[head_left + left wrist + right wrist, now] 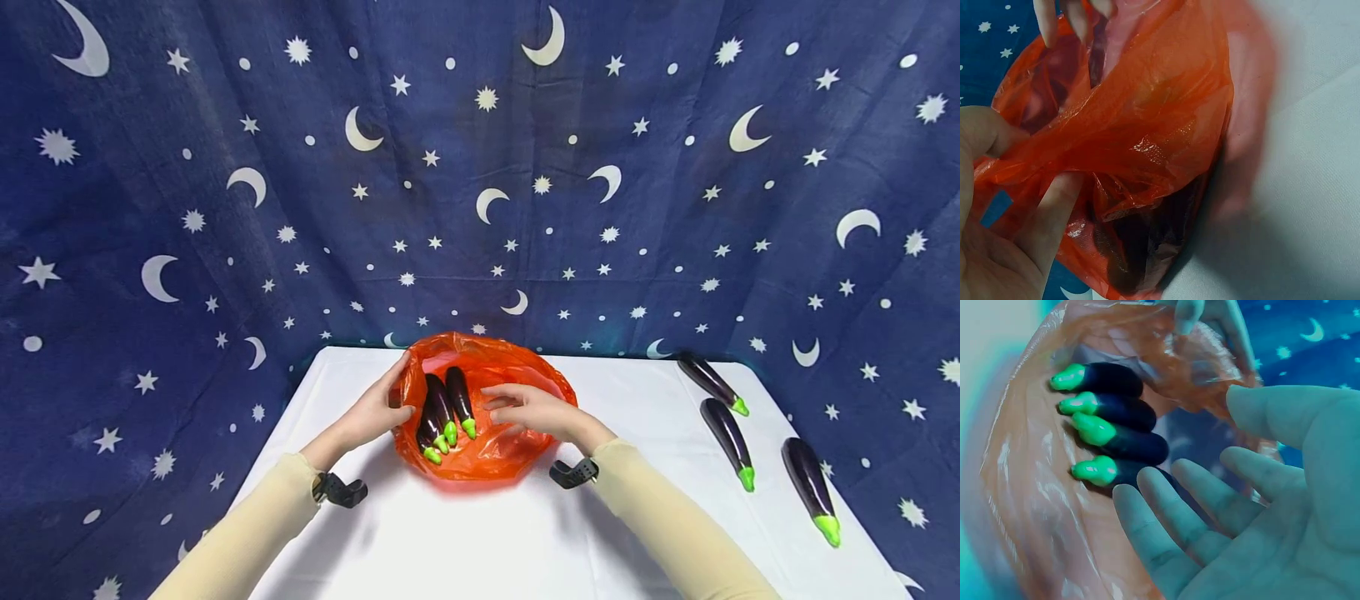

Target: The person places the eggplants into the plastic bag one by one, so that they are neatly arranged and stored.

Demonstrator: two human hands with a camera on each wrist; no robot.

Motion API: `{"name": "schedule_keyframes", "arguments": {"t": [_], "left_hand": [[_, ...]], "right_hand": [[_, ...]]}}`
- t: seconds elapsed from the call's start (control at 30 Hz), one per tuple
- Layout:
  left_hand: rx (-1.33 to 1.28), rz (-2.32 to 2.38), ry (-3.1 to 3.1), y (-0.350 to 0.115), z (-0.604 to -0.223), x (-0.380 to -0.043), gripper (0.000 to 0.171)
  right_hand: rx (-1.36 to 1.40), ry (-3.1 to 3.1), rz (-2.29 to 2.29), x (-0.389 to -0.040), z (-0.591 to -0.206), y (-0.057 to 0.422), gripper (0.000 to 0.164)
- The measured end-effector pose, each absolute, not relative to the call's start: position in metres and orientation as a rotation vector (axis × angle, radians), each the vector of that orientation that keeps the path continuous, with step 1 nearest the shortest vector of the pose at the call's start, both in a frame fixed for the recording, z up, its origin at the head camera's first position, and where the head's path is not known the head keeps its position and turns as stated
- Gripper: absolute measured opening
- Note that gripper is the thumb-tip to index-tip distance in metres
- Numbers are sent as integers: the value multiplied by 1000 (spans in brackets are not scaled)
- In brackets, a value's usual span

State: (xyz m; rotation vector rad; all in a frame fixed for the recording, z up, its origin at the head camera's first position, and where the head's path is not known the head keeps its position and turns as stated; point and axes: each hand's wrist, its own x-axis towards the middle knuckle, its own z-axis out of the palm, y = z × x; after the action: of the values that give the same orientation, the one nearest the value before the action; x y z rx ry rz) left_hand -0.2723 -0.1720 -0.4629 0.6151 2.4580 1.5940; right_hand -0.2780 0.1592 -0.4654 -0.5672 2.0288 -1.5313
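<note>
A thin orange-red plastic bag (487,462) lies on the white table with its mouth spread wide. Inside, toward its left side, several dark purple eggplants (459,396) with bright green stem ends lie side by side. My left hand (378,408) holds the bag's left rim, and the left wrist view shows the film (1147,137) between thumb and fingers. Over the bag's opening, just right of the eggplants, is my right hand (540,412). Its fingers are spread and relaxed with nothing in them, as the right wrist view shows beside the green stem ends (1094,430).
Three more eggplants lie apart at the table's right side: one at the back (708,379), one in the middle (726,437) and one nearer the front (810,479). A dark blue curtain (450,208) with moons and stars surrounds the white table (450,550).
</note>
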Motion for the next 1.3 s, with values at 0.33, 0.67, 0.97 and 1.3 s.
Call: {"name": "schedule_keyframes", "arguments": {"t": [0.33,0.67,0.97,1.3], "left_hand": [[652,1625,2452,-174,-465,-275,102],[642,1593,2474,-170,-463,-275,101],[651,1604,2461,-172,-466,-276,100],[651,1626,2424,-172,-465,-277,102]], "right_hand": [[-599,2033,-1602,-262,-449,211,56],[-502,2116,-1673,-254,-438,257,57],[-375,2280,-1686,-242,-433,319,62],[-284,2371,-1700,-225,-431,373,67]]}}
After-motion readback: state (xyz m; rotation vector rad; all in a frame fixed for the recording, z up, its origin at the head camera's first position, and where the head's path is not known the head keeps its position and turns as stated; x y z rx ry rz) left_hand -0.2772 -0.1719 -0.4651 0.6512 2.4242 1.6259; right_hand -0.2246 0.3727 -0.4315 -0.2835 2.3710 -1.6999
